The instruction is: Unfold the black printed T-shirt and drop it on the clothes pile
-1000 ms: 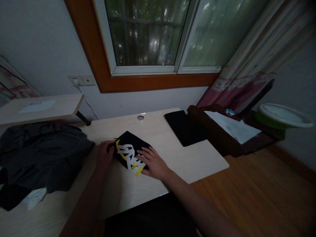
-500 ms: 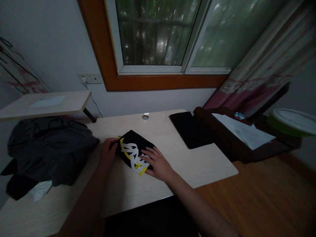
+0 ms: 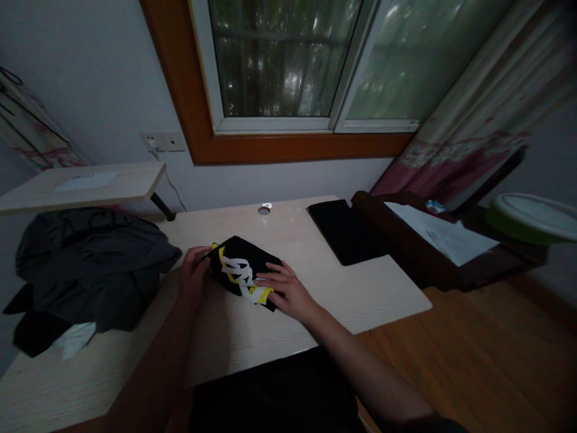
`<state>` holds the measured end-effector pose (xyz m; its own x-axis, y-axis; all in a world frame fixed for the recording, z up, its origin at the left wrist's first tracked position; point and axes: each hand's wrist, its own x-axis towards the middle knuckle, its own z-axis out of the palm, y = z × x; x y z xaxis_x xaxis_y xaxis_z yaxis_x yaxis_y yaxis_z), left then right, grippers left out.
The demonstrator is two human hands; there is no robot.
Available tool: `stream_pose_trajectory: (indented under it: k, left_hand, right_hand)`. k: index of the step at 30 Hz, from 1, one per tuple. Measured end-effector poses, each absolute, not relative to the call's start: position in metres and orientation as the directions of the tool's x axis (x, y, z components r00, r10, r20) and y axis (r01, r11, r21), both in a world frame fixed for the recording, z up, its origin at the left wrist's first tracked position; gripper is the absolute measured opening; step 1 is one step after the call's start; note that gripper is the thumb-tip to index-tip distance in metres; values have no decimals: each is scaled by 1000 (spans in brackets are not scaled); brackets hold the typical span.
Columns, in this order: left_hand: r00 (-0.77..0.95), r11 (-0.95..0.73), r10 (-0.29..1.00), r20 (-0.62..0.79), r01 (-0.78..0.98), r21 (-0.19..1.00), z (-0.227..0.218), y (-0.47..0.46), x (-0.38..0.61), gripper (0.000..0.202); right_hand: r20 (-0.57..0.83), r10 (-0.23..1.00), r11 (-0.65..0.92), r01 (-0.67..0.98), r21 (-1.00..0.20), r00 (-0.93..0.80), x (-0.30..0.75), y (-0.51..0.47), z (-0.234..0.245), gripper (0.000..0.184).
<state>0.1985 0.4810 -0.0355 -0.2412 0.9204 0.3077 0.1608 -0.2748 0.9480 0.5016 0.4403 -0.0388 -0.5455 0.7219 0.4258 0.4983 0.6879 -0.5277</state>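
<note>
A small folded black cloth with a white and yellow print (image 3: 241,267) lies near the middle of a pale wooden desk (image 3: 315,313). My left hand (image 3: 193,273) pinches the cloth's left edge with closed fingers. My right hand (image 3: 285,288) lies on its right end, fingers stretched flat and pressing down. The near edge of the cloth looks slightly lifted and bunched between the hands.
A heap of dark grey clothing (image 3: 90,264) covers the desk's left side. A black flat pad (image 3: 342,231) lies at the back right. Beside it, a dark wooden stand holds white papers (image 3: 444,234) and a green-rimmed basin (image 3: 527,213). A side shelf (image 3: 90,183) juts out at left.
The cloth has been folded smaller and bunched up; less of the print shows. My left hand shifted up along its left edge. The view moved slightly.
</note>
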Motion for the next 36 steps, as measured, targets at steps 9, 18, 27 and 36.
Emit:
stream_pose_trajectory:
  k: [9, 18, 27, 36]
  left_hand:
    - [-263, -363, 877, 402, 187, 913, -23, 472, 207, 42]
    - [-87, -466, 863, 498, 240, 851, -38, 481, 205, 48]
    - [298, -478, 877, 377, 621, 621, -41, 484, 214, 24]
    - [279, -459, 886, 371, 637, 619, -40, 483, 215, 35]
  right_hand:
    - [367, 870, 439, 180, -880, -331, 489, 463, -2, 35]
    - [-45, 923, 143, -452, -881, 381, 507, 513, -29, 49]
    - [448, 873, 372, 330, -868, 192, 539, 479, -34, 21]
    - [362, 700, 709, 541, -452, -616, 473, 435, -27, 54]
